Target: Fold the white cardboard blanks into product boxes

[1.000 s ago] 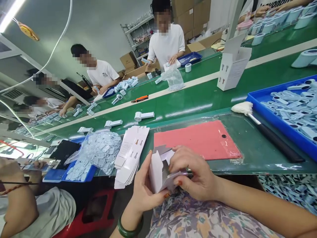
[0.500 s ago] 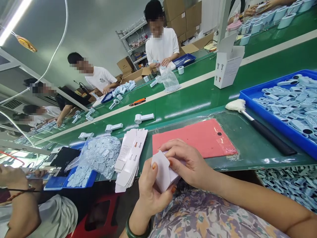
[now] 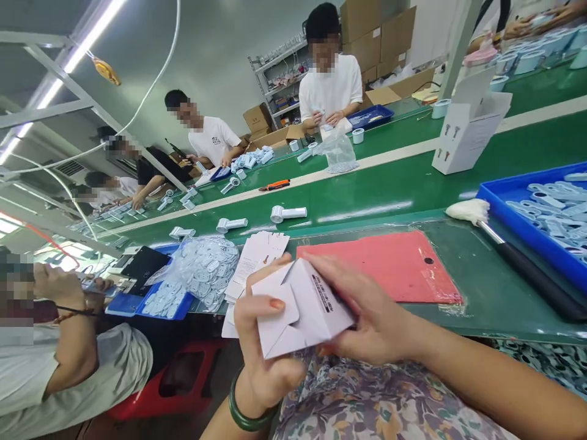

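Note:
Both my hands hold one small white cardboard box (image 3: 300,308) in front of my lap, its folded bottom flaps turned towards me. My left hand (image 3: 261,342), with a green bangle on the wrist, grips the box from below, thumb pressed on a flap. My right hand (image 3: 367,311) wraps round the box's right side. Behind the box lies a stack of flat white box blanks (image 3: 257,260) on the bench edge, beside a pink sheet (image 3: 389,263).
A blue tray (image 3: 509,208) of pale blue parts stands at right, with a black-handled brush (image 3: 518,263) before it. A bag of white pieces (image 3: 202,269) lies left. Pale blue handheld devices (image 3: 288,213) ride the green belt. An upright white box (image 3: 465,134) stands behind. Other people sit around.
The box has been closed up, raised and turned so its folded end faces me. Both hands moved up with it; the view shifted right.

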Action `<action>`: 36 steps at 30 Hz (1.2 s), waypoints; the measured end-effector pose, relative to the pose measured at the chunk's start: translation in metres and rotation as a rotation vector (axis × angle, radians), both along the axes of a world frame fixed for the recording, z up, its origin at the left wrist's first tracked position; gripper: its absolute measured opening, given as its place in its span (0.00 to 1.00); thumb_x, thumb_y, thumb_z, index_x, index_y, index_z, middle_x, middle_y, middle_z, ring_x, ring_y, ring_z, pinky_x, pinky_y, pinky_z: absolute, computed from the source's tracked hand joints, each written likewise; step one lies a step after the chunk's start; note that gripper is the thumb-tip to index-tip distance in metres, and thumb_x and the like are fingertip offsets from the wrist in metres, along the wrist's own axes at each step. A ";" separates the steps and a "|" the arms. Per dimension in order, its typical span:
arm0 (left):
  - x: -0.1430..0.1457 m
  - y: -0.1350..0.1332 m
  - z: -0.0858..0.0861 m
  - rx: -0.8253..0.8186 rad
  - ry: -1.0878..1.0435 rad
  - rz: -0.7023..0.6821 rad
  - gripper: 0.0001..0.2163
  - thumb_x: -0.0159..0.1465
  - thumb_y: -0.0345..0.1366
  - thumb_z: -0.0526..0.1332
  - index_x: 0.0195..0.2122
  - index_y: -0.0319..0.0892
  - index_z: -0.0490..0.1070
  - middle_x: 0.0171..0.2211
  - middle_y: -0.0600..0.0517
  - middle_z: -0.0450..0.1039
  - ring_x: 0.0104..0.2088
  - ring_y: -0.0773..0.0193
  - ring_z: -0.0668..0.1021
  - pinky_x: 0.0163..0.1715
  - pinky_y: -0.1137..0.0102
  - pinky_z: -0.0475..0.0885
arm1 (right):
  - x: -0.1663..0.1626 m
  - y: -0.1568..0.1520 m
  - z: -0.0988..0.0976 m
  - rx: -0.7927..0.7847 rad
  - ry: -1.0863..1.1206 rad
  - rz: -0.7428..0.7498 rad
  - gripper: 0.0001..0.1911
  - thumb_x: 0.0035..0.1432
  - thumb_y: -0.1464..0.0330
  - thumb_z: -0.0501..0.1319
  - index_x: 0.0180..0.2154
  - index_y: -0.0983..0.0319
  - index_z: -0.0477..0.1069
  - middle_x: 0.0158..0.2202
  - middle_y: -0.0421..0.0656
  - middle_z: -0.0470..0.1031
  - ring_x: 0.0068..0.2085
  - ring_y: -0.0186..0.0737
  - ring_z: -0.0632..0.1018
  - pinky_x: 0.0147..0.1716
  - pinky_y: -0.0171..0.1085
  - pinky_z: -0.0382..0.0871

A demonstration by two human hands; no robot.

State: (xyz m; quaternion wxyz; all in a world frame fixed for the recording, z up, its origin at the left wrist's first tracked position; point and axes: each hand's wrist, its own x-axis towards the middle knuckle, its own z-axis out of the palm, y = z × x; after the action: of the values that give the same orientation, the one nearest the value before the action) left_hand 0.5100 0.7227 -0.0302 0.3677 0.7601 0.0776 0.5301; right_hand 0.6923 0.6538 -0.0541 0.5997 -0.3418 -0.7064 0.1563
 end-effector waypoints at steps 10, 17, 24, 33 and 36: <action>0.030 -0.008 -0.011 -0.730 -0.196 -0.288 0.16 0.65 0.38 0.70 0.53 0.57 0.76 0.52 0.54 0.77 0.53 0.59 0.77 0.53 0.66 0.75 | 0.024 -0.006 0.010 0.151 -0.419 -0.345 0.46 0.59 0.71 0.66 0.74 0.53 0.50 0.60 0.52 0.70 0.58 0.55 0.75 0.54 0.52 0.72; 0.035 0.003 -0.029 -0.527 -0.073 -0.192 0.14 0.69 0.38 0.66 0.55 0.54 0.76 0.54 0.50 0.74 0.54 0.55 0.75 0.58 0.59 0.71 | 0.026 -0.005 -0.003 0.071 -0.434 -0.343 0.46 0.59 0.73 0.64 0.74 0.54 0.51 0.61 0.52 0.67 0.60 0.54 0.72 0.55 0.51 0.70; 0.035 0.008 -0.036 -0.652 -0.092 -0.292 0.19 0.70 0.44 0.64 0.62 0.57 0.73 0.58 0.49 0.74 0.60 0.49 0.74 0.66 0.51 0.66 | 0.029 -0.005 -0.012 0.024 -0.463 -0.354 0.47 0.60 0.71 0.64 0.75 0.53 0.48 0.64 0.52 0.64 0.62 0.57 0.70 0.58 0.55 0.68; 0.036 0.015 -0.039 -0.693 -0.116 -0.335 0.22 0.68 0.41 0.67 0.63 0.59 0.72 0.56 0.50 0.75 0.58 0.51 0.76 0.66 0.53 0.67 | 0.027 -0.003 -0.022 0.014 -0.498 -0.393 0.45 0.63 0.68 0.61 0.76 0.55 0.44 0.64 0.56 0.63 0.63 0.60 0.68 0.58 0.61 0.68; 0.041 0.015 -0.040 -0.855 -0.202 -0.452 0.29 0.66 0.46 0.68 0.68 0.62 0.65 0.62 0.50 0.73 0.61 0.49 0.75 0.63 0.52 0.70 | 0.028 -0.002 -0.024 0.007 -0.496 -0.400 0.44 0.66 0.64 0.60 0.76 0.55 0.43 0.65 0.55 0.63 0.64 0.61 0.67 0.61 0.64 0.65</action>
State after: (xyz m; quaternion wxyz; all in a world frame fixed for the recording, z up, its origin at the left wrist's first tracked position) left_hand 0.5511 0.7378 -0.0698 0.7582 0.4836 0.0854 0.4289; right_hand 0.7201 0.6513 -0.0780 0.4290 -0.4995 -0.7506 -0.0551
